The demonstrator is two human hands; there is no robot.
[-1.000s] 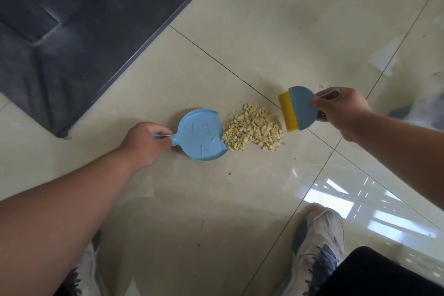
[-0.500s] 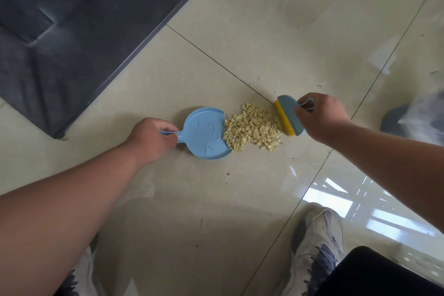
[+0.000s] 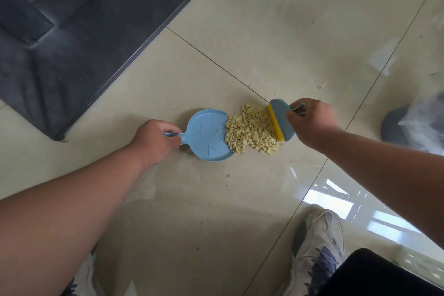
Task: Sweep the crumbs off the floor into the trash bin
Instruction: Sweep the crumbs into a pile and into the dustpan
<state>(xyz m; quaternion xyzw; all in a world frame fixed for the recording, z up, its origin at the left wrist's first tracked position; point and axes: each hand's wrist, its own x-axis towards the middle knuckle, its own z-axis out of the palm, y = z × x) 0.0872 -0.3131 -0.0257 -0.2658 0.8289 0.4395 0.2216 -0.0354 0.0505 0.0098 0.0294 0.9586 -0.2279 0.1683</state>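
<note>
A pile of pale yellow crumbs (image 3: 252, 131) lies on the beige tiled floor at mid-frame. Left of it a small blue dustpan (image 3: 206, 134) rests flat, its open edge touching the pile, with some crumbs over the lip. My left hand (image 3: 156, 140) grips the dustpan's thin handle. On the right side of the pile stands a blue hand brush (image 3: 282, 119) with yellow bristles pressed against the crumbs. My right hand (image 3: 312, 120) holds its loop handle.
A dark grey flat base (image 3: 84, 38) with a raised post covers the floor at the upper left. A grey bin with a translucent bag (image 3: 418, 125) shows at the right edge. My shoes (image 3: 319, 247) stand near the bottom. Fine specks dot the tiles.
The brush came down from above the floor and moved left against the crumbs, pushing the pile onto the dustpan's lip. The dustpan slid slightly right toward the pile.
</note>
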